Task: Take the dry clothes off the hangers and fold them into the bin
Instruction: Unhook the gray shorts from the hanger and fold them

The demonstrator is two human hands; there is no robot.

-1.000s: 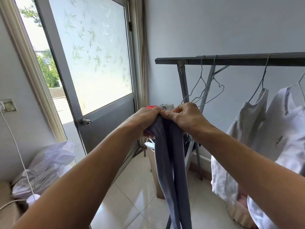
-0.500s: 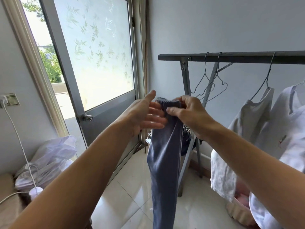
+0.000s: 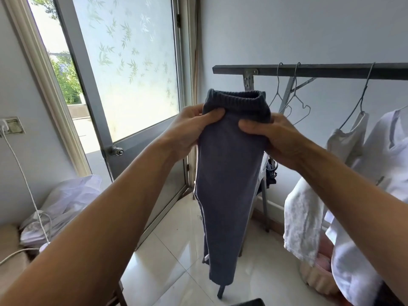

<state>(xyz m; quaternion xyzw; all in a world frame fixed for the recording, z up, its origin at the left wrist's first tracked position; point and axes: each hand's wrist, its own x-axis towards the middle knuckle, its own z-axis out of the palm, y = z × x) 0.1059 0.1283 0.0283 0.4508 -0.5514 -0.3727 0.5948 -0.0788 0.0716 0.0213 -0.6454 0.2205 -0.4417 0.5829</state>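
1. Now: L hand [image 3: 189, 127] & R hand [image 3: 271, 138] each pinch grey trousers [image 3: 225, 184] just under the waistband, held up before rack [image 3: 309, 70].
2. Basket [image 3: 315, 277] lower R: sth pink [image 3: 324, 249] inside, mostly hidden.
3. 2 bare hangers [image 3: 297, 97], 2 white tops [image 3: 304, 217] hung.

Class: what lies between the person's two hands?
In the head view, the blue-grey trousers fill that gap. The left hand and the right hand each grip one side near the top.
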